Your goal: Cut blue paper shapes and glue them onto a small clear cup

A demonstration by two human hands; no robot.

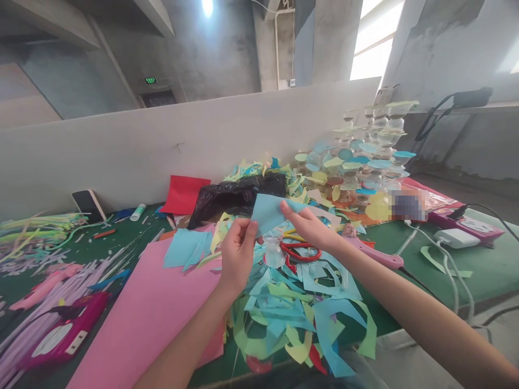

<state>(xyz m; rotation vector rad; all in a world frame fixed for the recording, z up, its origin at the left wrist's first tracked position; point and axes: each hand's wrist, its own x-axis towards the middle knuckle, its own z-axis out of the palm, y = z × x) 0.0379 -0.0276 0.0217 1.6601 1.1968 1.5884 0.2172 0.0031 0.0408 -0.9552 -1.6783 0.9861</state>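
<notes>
A small sheet of light blue paper [267, 212] is held up between my two hands above the table. My left hand [239, 251] pinches its lower left corner between thumb and fingers. My right hand [308, 224] grips its right side, fingers partly behind the sheet. Just below the paper stands a small clear plastic cup [274, 253]. Scissors with red and yellow handles [302, 252] lie beside it, under my right hand. Blue and green paper offcuts [279, 302] are heaped in front. More blue sheets [184, 248] rest on a large pink sheet [162, 292] at the left.
Stacked clear cups with paper discs [357, 162] stand at the back right. A black plastic bag [243, 189] lies behind my hands. A pink glue gun [377, 253], a white adapter [456, 237] and cables are on the right. A magenta power strip [67, 329] sits at left.
</notes>
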